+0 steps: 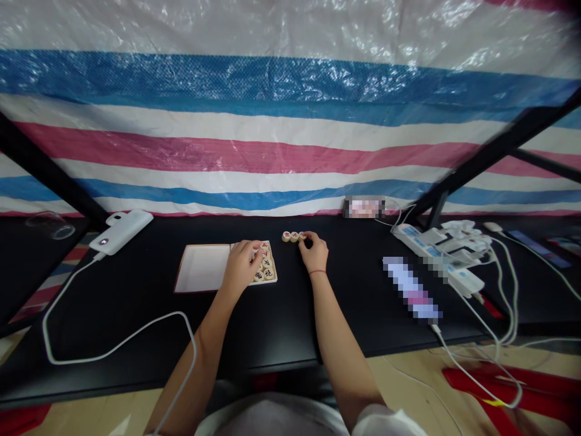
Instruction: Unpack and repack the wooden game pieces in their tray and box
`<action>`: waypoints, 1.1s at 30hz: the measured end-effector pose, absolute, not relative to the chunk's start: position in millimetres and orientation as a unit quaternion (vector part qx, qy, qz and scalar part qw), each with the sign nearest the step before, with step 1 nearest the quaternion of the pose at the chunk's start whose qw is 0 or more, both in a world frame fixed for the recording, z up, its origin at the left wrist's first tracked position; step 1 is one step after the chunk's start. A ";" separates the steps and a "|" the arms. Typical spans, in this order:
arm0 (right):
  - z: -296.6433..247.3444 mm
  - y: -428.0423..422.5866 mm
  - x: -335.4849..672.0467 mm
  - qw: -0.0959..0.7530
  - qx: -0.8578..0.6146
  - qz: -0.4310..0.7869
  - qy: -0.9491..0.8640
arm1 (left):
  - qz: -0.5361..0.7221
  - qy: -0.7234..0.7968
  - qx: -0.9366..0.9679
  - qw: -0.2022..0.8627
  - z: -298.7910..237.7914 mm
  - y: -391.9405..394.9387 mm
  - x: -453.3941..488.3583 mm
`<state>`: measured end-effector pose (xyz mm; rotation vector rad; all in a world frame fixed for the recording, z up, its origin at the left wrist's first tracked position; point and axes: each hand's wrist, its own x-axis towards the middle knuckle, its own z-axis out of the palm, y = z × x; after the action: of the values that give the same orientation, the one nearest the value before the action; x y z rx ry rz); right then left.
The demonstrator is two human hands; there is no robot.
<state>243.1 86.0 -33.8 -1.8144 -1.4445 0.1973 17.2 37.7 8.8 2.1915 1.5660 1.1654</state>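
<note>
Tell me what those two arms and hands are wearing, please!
The right hand has a thin red string around its wrist, and the left hand has nothing on its wrist. Neither wears a glove. A short white sleeve shows at the right arm.

Left hand (239, 266) resting on xiangqi pieces (263, 265) in tray (274, 270), box lid (202, 268) lying beside; right hand (314, 252) touching three-piece row (293, 237) on black table (136, 290).

Bright light glares off the tarp (313, 75); edges bow.
</note>
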 end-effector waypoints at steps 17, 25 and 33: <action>-17.9 59.2 174.8 0.417 -0.585 0.135 -0.682 | 0.224 0.712 0.665 0.009 9.0 35.7 14.3; -14.4 54.4 167.6 0.395 -0.577 0.160 -0.697 | 0.226 0.672 0.705 0.016 6.2 38.7 23.7; -16.1 54.6 165.5 0.386 -0.577 0.155 -0.703 | 0.234 0.661 0.713 0.002 6.5 43.2 36.2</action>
<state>165.5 54.6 -16.1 -1.4705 -1.7895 0.3943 36.2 43.2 6.5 2.2368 2.0734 0.7342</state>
